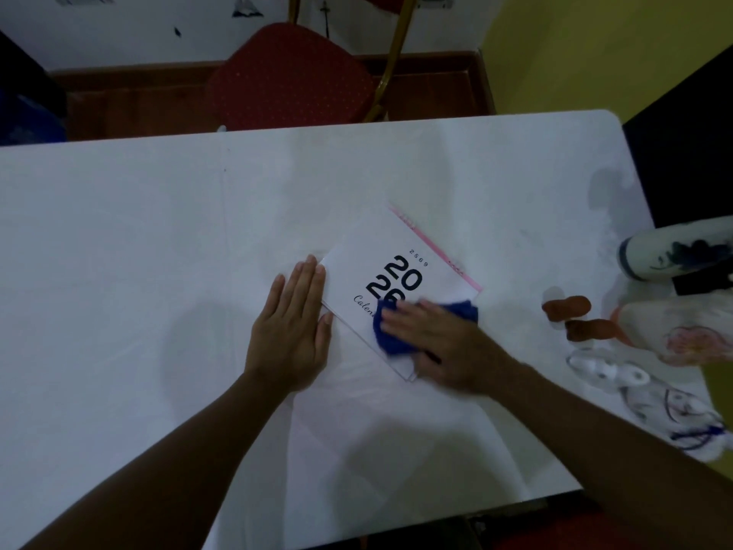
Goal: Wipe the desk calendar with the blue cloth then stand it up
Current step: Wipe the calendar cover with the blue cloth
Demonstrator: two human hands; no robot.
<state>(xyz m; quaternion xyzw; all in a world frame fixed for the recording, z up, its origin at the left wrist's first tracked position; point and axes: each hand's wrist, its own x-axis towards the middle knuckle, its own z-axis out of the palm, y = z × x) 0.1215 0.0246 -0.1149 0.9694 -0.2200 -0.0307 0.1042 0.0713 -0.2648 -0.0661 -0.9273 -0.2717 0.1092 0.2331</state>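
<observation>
The white desk calendar [380,248] lies flat and turned at an angle on the white table [139,240], its cover printed "2026" and a pink spiral edge on its far right side. My right hand [440,343] presses the crumpled blue cloth [386,335] onto the calendar's near right part, covering some of the print. My left hand [291,331] rests flat on the table, fingers together, with its fingertips touching the calendar's left edge.
A red padded chair [289,73] stands beyond the table's far edge. At the right end of the table are a blue-and-white vase [674,252] lying on its side, brown pieces [571,311], a patterned white object [674,331] and clear plastic items [634,387].
</observation>
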